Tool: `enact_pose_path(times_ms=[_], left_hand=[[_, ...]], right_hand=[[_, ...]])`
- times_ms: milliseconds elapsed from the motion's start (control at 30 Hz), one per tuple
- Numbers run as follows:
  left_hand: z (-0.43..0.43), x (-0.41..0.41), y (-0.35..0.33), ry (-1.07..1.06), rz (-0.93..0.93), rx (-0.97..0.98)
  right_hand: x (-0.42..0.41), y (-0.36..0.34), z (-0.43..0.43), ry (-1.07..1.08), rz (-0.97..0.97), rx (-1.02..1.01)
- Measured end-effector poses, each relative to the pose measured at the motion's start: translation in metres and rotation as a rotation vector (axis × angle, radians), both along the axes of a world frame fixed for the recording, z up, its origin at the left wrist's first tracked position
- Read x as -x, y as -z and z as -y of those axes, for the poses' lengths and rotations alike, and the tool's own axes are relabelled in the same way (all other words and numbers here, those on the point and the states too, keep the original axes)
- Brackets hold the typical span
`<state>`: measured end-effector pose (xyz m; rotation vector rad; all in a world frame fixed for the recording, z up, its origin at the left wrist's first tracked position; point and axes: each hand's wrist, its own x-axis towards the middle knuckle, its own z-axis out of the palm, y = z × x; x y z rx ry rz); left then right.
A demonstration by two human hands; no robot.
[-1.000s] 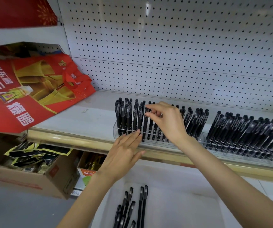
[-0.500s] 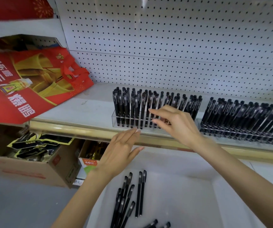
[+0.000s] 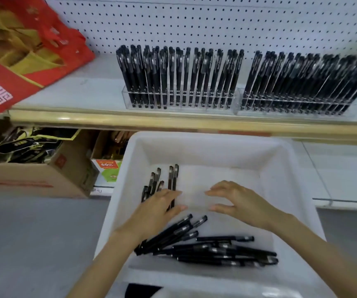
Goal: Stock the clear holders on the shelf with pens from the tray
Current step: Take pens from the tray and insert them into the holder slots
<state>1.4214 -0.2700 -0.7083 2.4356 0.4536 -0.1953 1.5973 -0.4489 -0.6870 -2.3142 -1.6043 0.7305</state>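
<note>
A white tray (image 3: 280,160) sits below the shelf with several loose black pens (image 3: 214,250) along its near side and a few more (image 3: 171,177) at its left. My left hand (image 3: 158,209) hovers over the left pens with fingers straight, holding nothing. Over the bare middle of the tray, my right hand (image 3: 239,203) is spread open and empty. On the shelf stand two clear holders: the left holder (image 3: 179,102) and the right holder (image 3: 297,106), both packed with upright black pens.
A red and gold bag (image 3: 23,61) lies on the shelf's left end. White pegboard (image 3: 216,22) backs the shelf. Under the shelf at left stand a cardboard box (image 3: 44,179) with black and yellow packets and a small green and orange box (image 3: 108,171).
Both hands have come down from the left holder on the shelf into the tray. The view has tilted down, showing the whole tray.
</note>
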Motion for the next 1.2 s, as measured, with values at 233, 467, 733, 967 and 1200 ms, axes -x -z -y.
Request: enact_pose_path(times_ms=[233,467,733,967,1200], left_hand=[[0.018,0.009,0.019,-0.048,-0.174,0.255],[0.010,0.014,0.040,-0.113,-0.257,0.341],[0.009,0.014,0.052,-0.118,-0.353,0.262],[0.009,0.013,0.057,-0.136,-0.304,0.269],[0.009,0.011,0.051,-0.173,-0.226,0.306]], right_hand=[[0.018,0.029,0.031,0.126,-0.358,0.144],[0.027,0.046,0.040,0.156,-0.472,0.248],[0.022,0.054,0.038,0.210,-0.562,0.265],[0.028,0.066,0.044,0.272,-0.636,0.274],[0.024,0.063,0.043,0.368,-0.747,0.212]])
